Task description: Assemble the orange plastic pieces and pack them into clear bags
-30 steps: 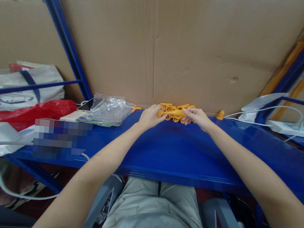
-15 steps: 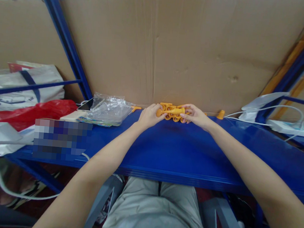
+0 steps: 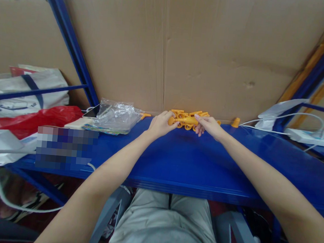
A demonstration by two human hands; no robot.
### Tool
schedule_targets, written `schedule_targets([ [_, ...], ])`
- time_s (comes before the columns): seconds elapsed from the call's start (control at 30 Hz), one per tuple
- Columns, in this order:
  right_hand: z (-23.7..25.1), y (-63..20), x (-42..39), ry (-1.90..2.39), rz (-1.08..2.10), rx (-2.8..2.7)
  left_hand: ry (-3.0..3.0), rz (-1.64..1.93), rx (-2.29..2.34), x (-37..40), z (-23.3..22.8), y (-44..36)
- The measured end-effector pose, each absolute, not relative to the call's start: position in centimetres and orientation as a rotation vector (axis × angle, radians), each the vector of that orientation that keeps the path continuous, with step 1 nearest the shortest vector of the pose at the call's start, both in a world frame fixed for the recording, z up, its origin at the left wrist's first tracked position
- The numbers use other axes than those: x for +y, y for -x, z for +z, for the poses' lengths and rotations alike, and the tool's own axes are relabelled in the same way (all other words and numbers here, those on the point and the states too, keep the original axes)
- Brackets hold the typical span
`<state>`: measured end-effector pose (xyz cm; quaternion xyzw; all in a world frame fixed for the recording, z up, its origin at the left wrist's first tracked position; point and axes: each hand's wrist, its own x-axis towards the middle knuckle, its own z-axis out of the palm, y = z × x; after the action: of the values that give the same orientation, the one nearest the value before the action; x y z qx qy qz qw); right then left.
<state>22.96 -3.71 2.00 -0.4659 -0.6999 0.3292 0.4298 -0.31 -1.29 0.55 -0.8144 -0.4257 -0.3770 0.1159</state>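
Both my hands meet at the far side of the blue table (image 3: 187,161), close to the cardboard. My left hand (image 3: 160,123) pinches the left, rounded end of a long orange plastic piece (image 3: 187,120). At its right end, my right hand (image 3: 209,126) has thumb and index finger closed on it, the other fingers curled below. Behind and under the piece lie several orange plastic parts (image 3: 188,127) with ring-shaped openings. Their exact kind is too small to make out, and my fingers cover part of them.
An orange cone-shaped part (image 3: 235,122) stands to the right. Left of my hands are a clear plastic bag (image 3: 117,115), a small orange piece (image 3: 144,116) and a red bag (image 3: 51,119). A cardboard sheet (image 3: 213,58) rises behind the table. White cables (image 3: 266,129) run at right.
My right hand has turned and its fingers have curled in at the right end of the orange piece. My left hand stays almost in place, holding the other end.
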Motion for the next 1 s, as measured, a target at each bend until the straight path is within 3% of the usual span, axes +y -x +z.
schedule_targets([
  [1.0,2.3,-23.6,-3.7,1.083,0.860,-1.746,2.379,-1.089,-1.250,-0.9,0.6,0.6],
])
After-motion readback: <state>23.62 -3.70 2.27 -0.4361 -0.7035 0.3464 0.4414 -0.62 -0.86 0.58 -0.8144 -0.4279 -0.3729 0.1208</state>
